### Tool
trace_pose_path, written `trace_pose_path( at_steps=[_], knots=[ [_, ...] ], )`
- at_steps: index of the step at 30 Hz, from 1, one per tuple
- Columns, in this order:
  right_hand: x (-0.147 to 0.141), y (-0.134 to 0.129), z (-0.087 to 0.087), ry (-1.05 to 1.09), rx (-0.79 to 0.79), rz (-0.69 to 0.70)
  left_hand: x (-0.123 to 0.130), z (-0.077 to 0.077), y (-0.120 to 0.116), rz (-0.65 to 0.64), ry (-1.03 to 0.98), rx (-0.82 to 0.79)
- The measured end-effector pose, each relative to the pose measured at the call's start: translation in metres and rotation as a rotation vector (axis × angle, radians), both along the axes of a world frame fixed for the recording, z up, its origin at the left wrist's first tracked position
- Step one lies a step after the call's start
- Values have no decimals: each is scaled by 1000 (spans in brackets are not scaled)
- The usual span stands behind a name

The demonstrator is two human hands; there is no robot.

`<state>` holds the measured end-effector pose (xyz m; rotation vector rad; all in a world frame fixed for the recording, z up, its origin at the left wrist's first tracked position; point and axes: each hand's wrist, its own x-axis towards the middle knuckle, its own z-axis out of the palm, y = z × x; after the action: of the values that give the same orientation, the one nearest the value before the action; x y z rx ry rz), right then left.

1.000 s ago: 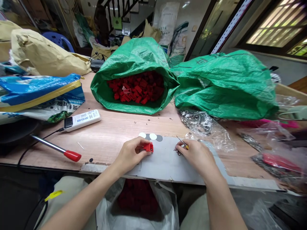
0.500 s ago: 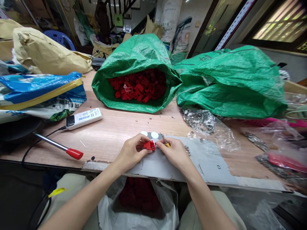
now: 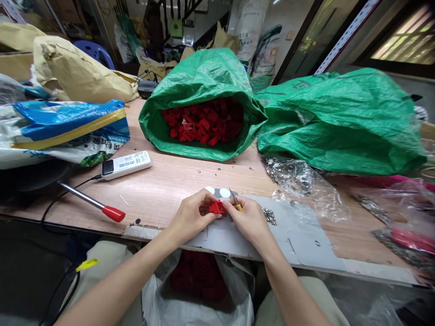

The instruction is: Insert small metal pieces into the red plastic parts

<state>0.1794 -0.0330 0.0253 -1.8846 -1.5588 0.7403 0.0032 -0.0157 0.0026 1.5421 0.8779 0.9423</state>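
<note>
Between the thumb and fingers of my left hand point(image 3: 193, 213) is a small red plastic part point(image 3: 216, 207), held just above the grey mat point(image 3: 234, 235). My right hand point(image 3: 248, 215) is closed around a thin pointed tool with a yellow handle point(image 3: 239, 207), its metal tip pointing up and away. The right thumb and fingertips meet the right side of the red part; whether they pinch a smaller piece is too small to tell. A pile of small metal pieces point(image 3: 270, 216) lies on the mat, right of my right hand.
A green sack point(image 3: 200, 151) full of red parts opens toward me; another green sack point(image 3: 340, 122) is at right. Plastic bags of metal pieces point(image 3: 299, 174) lie before it. At left are a white device point(image 3: 127, 165) and a red-tipped lever point(image 3: 113, 213). A white sack point(image 3: 152, 294) hangs below the edge.
The view has shifted slightly, moving the scene rightward. My right fingertips have come closer, from just beside the red part to touching it. The left hand keeps its hold.
</note>
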Motion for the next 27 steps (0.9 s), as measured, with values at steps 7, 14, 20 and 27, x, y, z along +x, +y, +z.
trace_pose_path(
  at_steps=[7,14,20,27],
  knots=[
    [-3,-2,-1,-31,57,-12,-1,0,0,21,27,26],
    [-1,-3,3,-83,32,81,-1,-3,1,15,28,26],
    [27,-4,10,132,-118,346,-2,-3,0,-9,-3,34],
    [45,-12,12,343,-276,309,-7,-3,2,-98,-10,11]
  ],
)
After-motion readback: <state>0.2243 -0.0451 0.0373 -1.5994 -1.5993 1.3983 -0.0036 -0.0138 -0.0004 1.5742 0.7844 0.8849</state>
